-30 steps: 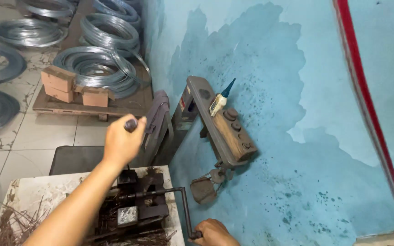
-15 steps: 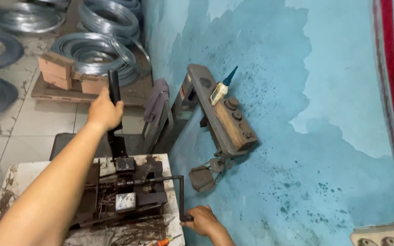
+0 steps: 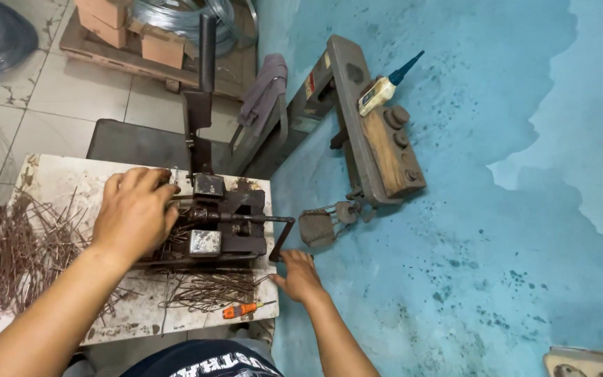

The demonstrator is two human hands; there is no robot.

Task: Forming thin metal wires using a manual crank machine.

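Observation:
A dark metal wire-bending machine (image 3: 228, 227) is bolted on a worn white bench top (image 3: 50, 178). Its long lever (image 3: 207, 42) stands upright, with no hand on it. My left hand (image 3: 134, 213) lies on the machine's left side with the fingers curled down over it; a thin wire end sticks up beside the fingertips, and whether it is gripped is hidden. My right hand (image 3: 298, 274) grips the lower end of the bent crank handle (image 3: 282, 237) at the machine's right side.
A heap of rusty cut wire pieces (image 3: 8, 251) covers the bench's left; more lie in front by an orange screwdriver (image 3: 242, 309). A blue wall (image 3: 497, 209) on the right carries a metal bracket with a wooden block (image 3: 385, 146) and a blue-tipped bottle (image 3: 385, 87). Wire coils (image 3: 176, 14) and boxes (image 3: 162, 45) sit on the floor.
My left hand has let go of the lever, which now stands upright, and has come down onto the machine. My right hand stays at the crank handle. The view tilted down.

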